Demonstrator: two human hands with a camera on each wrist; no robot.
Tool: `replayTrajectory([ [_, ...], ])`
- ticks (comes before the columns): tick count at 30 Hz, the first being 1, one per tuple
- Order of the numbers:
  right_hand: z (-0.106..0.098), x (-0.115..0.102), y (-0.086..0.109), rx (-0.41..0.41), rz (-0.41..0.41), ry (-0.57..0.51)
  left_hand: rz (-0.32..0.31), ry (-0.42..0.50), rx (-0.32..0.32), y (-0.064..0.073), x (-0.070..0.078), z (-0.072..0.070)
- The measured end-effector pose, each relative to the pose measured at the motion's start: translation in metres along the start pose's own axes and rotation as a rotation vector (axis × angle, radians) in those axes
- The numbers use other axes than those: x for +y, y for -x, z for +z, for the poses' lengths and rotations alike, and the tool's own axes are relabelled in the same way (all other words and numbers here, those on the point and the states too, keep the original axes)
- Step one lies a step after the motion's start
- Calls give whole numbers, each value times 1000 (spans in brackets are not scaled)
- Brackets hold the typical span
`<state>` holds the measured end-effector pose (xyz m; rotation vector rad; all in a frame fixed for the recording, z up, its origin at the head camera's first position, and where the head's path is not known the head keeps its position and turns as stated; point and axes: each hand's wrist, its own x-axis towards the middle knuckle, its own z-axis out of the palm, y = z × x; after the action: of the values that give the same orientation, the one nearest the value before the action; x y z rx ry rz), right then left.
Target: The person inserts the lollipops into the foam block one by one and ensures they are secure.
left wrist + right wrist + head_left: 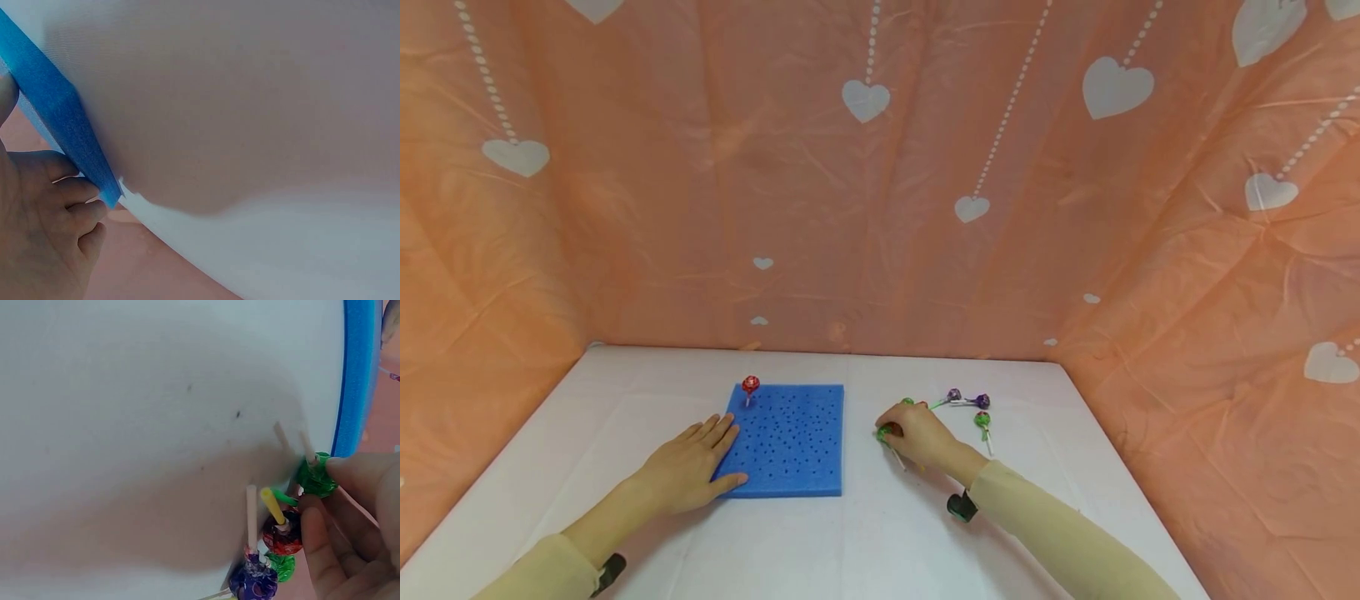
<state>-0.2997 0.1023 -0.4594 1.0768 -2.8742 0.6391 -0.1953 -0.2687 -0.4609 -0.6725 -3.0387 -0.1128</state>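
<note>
A blue foam board (786,442) dotted with small holes lies on the table, and a red-wrapped lollipop (750,384) stands upright near its far left corner. My left hand (688,467) rests along the board's left edge, fingers extended over it; the left wrist view shows the fingers against the foam's side (69,112). To the right of the board, my right hand (921,435) pinches a green-wrapped lollipop (317,478) between thumb and fingers, its white stick pointing toward the near side. Right beside these fingers lie a red lollipop (282,534) with a yellow stick and a purple one (253,581).
Beyond my right hand lie more lollipops: a purple one (953,394), a dark purple one (982,401) and a green one (982,419). A white cloth covers the table (865,542). Orange curtains (820,208) with white hearts enclose the back and sides.
</note>
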Motion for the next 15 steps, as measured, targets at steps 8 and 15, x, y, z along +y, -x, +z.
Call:
replayTrajectory([
  [8,0,0,-1,1,-6,-2,2,-8,7,0,1,-1],
  [15,1,3,1,32,-46,-8,2,4,4,0,2,-1],
])
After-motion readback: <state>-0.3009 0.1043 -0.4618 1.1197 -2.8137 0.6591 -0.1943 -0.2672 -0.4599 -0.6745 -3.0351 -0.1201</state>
